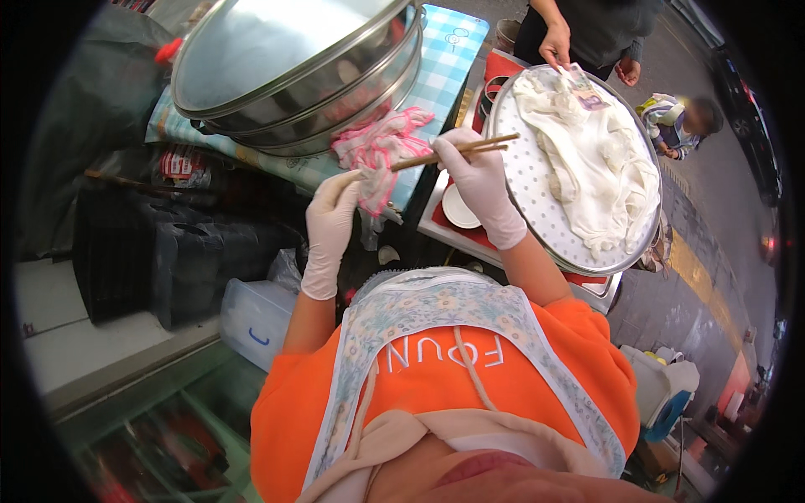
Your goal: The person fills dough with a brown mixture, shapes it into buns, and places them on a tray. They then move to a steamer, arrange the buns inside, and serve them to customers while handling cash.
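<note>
White gloves cover both of my hands. In my right hand point(476, 182) is a pair of wooden chopsticks point(462, 151), their far ends pointing left at a crumpled white cloth with pink edging point(377, 151). The fingers of my left hand point(331, 223) pinch the near left edge of that cloth. Part of the cloth rests on a blue checked tablecloth point(443, 82) against a stack of metal steamers point(302, 107). To the right of my right hand sits a round perforated steamer tray point(525, 170), with a rumpled white cloth point(588, 163) spread over it.
Across the tray, another person's hand point(556, 44) holds a banknote point(586, 91) over the white cloth. A small white lid point(461, 206) lies beside the tray. Farther right, a child point(676, 122) is near the road. A clear plastic box point(255, 320) stands at my left.
</note>
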The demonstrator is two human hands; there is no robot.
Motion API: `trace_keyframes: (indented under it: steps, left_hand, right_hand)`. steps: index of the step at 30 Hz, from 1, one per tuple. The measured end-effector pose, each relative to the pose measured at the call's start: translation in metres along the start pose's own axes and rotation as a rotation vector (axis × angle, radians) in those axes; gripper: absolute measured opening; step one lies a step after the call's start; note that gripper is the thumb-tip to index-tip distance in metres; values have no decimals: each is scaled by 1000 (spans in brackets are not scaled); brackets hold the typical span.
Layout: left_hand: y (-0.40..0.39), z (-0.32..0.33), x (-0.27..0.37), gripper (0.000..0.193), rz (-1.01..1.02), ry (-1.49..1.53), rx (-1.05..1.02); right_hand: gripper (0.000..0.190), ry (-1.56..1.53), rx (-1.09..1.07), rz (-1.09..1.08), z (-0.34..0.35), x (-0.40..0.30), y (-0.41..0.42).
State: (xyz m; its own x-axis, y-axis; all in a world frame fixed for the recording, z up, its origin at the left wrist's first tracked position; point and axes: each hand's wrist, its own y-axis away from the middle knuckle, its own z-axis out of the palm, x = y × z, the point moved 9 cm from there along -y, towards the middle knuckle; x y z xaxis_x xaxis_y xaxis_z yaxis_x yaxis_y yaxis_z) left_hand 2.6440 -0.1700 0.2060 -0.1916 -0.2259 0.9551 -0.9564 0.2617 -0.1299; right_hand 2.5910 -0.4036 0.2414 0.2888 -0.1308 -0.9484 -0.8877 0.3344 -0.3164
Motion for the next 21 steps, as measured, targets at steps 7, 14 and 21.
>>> trace_keyframes:
  steps: [7, 14, 21]
  left_hand:
    - [-24, -24, -83, 29, 8, -417, -145]
    - [-47, 53, -124, 26, 106, -527, -434]
    - [-50, 51, -130, 13, -1, -564, -369]
  right_hand:
    - [18, 873, -407, -153, 111, 62, -28]
    - [25, 306, -172, 183, 42, 40, -27]
    - [23, -290, 585, 78, -196, -17, -14]
